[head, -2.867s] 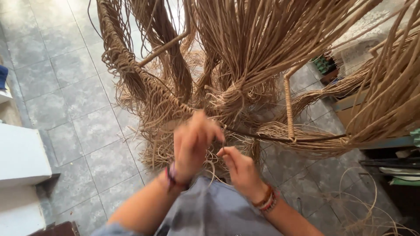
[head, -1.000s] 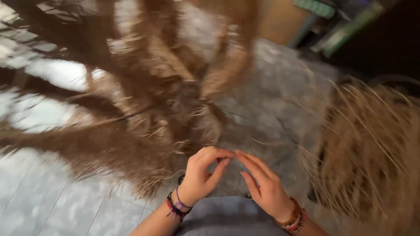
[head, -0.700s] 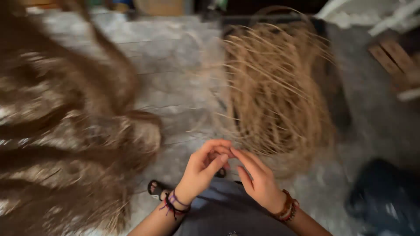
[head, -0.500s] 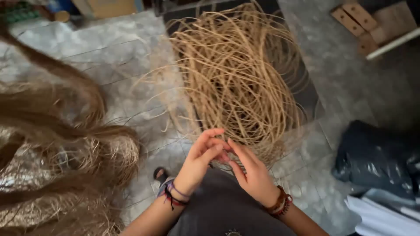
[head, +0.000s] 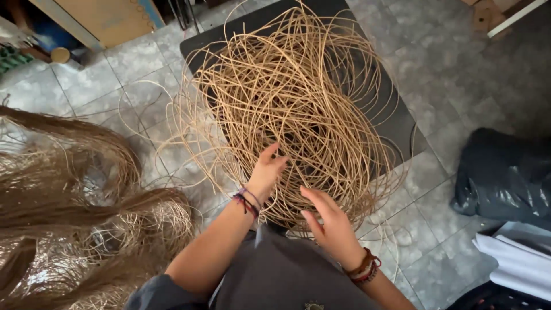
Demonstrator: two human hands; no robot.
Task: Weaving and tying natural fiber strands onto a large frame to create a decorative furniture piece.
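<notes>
From the head view, the tangled rattan strands (head: 287, 97) could snag and drag the whole heap if one is pulled, since they loop through each other. The heap lies on a dark mat (head: 402, 126), just ahead of both hands. The left hand (head: 267, 169) reaches in, fingers spread, apparently touching strands; the right hand (head: 327, 221) hovers open, holding nothing.

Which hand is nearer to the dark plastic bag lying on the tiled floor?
Right. The right hand hovers open at the pile's near edge, on the side of the dark plastic bag; the left hand reaches into the tangled tan cane pile, farther away.
</notes>
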